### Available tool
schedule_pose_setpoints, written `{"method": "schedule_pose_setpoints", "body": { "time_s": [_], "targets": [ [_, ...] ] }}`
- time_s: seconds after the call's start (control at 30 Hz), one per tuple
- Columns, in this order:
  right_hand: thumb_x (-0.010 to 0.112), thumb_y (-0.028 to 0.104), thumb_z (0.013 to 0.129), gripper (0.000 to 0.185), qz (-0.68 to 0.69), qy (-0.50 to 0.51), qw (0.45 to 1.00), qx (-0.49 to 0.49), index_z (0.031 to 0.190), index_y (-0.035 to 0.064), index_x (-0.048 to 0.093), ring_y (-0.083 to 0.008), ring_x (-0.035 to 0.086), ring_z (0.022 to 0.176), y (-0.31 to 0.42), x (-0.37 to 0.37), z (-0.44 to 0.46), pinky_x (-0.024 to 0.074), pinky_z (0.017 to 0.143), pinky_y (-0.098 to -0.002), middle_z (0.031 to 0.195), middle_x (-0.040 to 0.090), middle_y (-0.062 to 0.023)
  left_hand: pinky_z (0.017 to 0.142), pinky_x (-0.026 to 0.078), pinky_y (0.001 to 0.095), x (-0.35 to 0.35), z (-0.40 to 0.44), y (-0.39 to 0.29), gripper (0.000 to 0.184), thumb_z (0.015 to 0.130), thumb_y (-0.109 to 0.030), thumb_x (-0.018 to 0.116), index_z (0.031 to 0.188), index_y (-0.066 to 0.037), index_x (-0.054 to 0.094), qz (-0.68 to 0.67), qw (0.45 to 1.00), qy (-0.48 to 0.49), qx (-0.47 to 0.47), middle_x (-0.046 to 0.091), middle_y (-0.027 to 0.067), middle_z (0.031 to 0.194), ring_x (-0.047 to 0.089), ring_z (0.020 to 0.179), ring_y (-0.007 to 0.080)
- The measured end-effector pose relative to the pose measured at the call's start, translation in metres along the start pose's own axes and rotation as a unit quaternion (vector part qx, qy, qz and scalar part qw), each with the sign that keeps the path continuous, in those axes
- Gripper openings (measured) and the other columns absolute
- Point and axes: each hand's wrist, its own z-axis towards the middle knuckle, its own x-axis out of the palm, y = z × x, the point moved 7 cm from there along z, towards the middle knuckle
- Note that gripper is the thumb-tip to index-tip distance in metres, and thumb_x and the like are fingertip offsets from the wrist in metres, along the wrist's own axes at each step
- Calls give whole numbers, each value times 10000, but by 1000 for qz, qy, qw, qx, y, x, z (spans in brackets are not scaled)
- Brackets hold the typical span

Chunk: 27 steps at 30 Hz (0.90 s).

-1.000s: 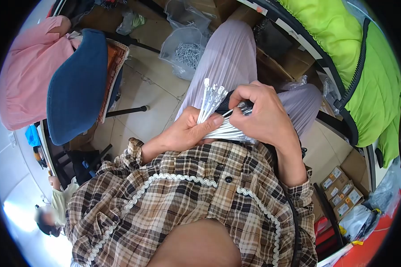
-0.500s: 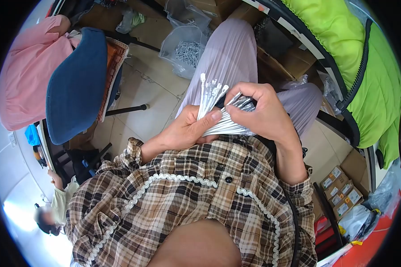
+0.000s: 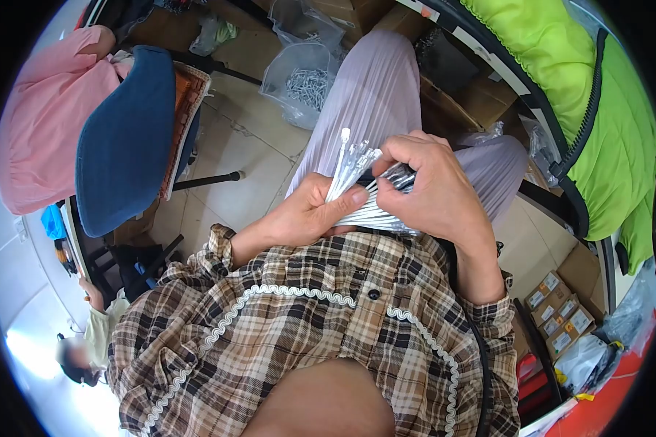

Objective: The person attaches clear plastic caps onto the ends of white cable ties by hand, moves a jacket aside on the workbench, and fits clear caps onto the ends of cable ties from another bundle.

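Note:
My left hand point(image 3: 319, 207) is wrapped round a bundle of thin white wires point(image 3: 353, 171), thumb on top, low over my lap. Pale, flattened tips fan out above the fist, one standing higher than the others. More white wires point(image 3: 375, 213) stretch to the right from under the left thumb, with dark silvery ends point(image 3: 399, 177). Over those ends my right hand point(image 3: 437, 186) is bent, thumb and forefinger close together at the wires. Whatever lies between these fingertips is too small to make out.
Beyond my left knee, a clear plastic bag point(image 3: 299, 84) holds many small metal pieces. A blue-backed chair point(image 3: 127, 138) and another person in pink point(image 3: 47, 124) are at left. A bright green jacket point(image 3: 619, 160) hangs at right, above stacked small boxes point(image 3: 559, 313).
The upright wire tips in my left hand have shifted slightly right and down. My right hand has turned a little, its fingers still at the silvery ends.

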Motion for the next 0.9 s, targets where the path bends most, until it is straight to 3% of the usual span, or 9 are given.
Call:
{"method": "schedule_pose_setpoints", "body": {
  "time_s": [0.2,0.33,0.53,0.7,0.83,0.9],
  "targets": [
    [628,42,652,79,73,-24,994,76,727,17,626,-151,491,657,-13,-1,-5,410,669,-241,689,602,-33,388,292,197,0,0,1,424,996,-275,493,626,-70,532,19,1000,3,15,474,0,499,358,430,51],
    [620,44,649,78,261,101,950,136,715,3,616,-136,476,632,-12,18,2,400,634,-240,657,578,-34,390,290,197,2,1,0,419,997,-269,490,630,-70,527,15,1000,19,7,464,-4,494,355,434,51],
    [633,29,662,69,200,62,973,102,710,-16,613,-110,454,600,-17,17,1,378,579,-231,641,577,-30,392,291,196,4,0,3,420,997,-263,488,625,-71,518,-48,998,-4,-29,456,-6,496,361,442,53],
    [672,29,679,88,38,-40,997,60,717,-28,617,-92,454,585,-16,2,0,374,562,-209,648,594,-25,396,300,198,1,0,-1,416,999,-269,482,635,-71,515,-27,999,-12,-16,451,-8,509,363,450,52],
    [699,39,692,106,241,73,967,48,735,-28,630,-87,477,603,1,10,9,386,580,-195,667,611,-26,402,313,195,0,-1,3,408,1002,-280,474,656,-69,520,19,1000,16,-2,459,-5,523,369,451,54],
    [700,40,693,107,248,73,965,52,738,-28,631,-85,481,605,-4,14,8,388,582,-194,669,613,-26,403,315,194,0,-1,2,404,1003,-282,472,664,-67,522,23,1000,22,1,461,-4,526,372,451,55]
  ]
}}
